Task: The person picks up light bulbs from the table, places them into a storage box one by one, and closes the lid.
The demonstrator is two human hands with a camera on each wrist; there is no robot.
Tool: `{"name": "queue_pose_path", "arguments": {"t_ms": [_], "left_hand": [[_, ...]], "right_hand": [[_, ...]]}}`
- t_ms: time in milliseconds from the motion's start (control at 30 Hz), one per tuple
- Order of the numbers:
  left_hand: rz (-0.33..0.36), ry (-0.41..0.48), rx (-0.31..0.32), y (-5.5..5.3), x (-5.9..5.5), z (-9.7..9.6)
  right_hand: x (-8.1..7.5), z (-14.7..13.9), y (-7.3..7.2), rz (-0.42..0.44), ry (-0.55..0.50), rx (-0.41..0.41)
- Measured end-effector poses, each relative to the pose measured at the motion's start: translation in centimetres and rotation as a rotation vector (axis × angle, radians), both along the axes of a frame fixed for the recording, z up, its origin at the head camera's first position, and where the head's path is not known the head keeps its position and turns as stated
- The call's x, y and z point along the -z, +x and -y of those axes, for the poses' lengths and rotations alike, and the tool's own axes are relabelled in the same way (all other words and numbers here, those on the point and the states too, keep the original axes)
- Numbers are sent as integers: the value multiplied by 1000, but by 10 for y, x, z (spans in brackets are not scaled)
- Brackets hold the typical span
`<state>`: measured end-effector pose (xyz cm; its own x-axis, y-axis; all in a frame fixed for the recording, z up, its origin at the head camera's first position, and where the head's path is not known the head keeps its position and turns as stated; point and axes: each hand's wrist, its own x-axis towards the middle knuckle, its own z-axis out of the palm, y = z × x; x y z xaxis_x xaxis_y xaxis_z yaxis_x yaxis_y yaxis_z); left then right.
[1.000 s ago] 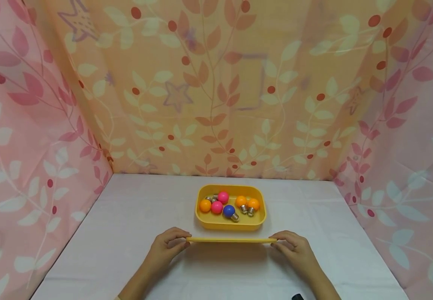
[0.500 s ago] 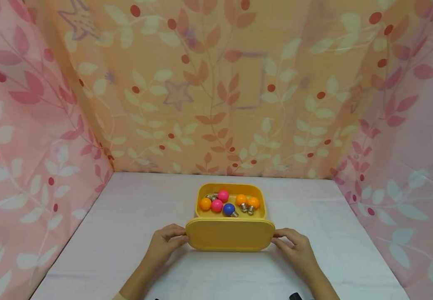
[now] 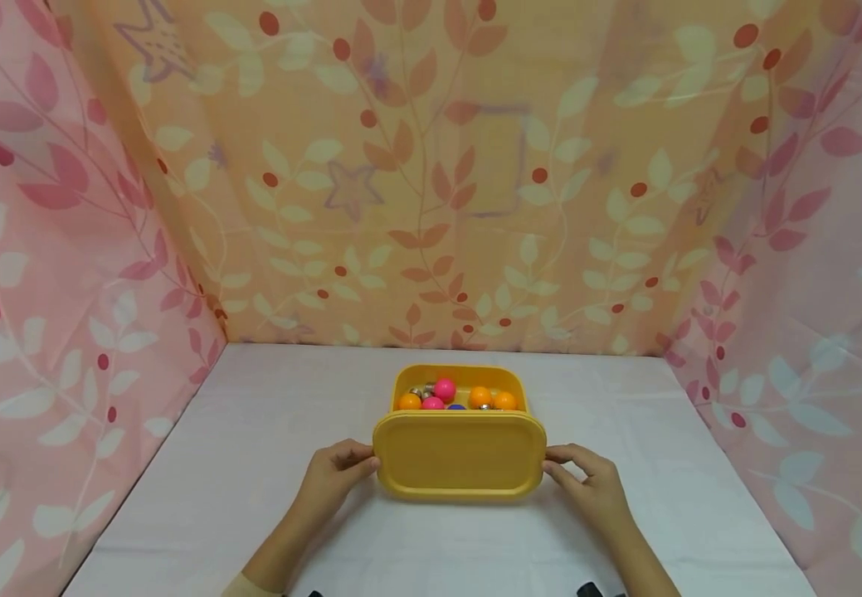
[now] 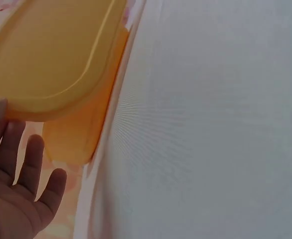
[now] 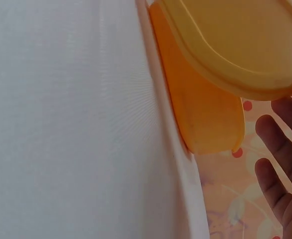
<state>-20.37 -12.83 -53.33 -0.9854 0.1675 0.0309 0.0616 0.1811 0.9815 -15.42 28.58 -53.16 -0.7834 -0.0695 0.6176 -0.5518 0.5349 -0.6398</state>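
Note:
A yellow lid (image 3: 460, 454) with rounded corners stands tilted up in front of the yellow box (image 3: 460, 371), its flat face toward me. My left hand (image 3: 335, 477) pinches the lid's left end between thumb and fingers. At the other end my right hand (image 3: 587, 481) pinches it the same way. Inside the box lie small coloured light bulbs: a pink bulb (image 3: 444, 390), an orange bulb (image 3: 479, 398) and several others. The lid hides the box's front and most of the blue bulb (image 3: 456, 407). Both wrist views show the lid's rim against the box wall (image 4: 71, 137), other fingers spread below.
The box stands on a white cloth-covered table (image 3: 289, 398). Patterned curtains close off the back (image 3: 431, 249) and both sides. Small black objects (image 3: 589, 589) poke in at the bottom edge of the head view.
The lid has turned from edge-on to showing its broad face, and its far edge has risen over the box's front, covering the nearer bulbs. Both hands keep their pinch on its ends.

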Motion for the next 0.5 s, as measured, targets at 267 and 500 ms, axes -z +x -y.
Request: {"name": "queue_pose_path", "arguments": {"t_ms": [267, 500], "left_hand": [[-58, 61, -43, -10, -11, -6], [-198, 95, -89, -15, -19, -11]], "right_hand": [[-12, 5, -3, 119, -19, 129], [-17, 9, -8, 130, -40, 156]]}}
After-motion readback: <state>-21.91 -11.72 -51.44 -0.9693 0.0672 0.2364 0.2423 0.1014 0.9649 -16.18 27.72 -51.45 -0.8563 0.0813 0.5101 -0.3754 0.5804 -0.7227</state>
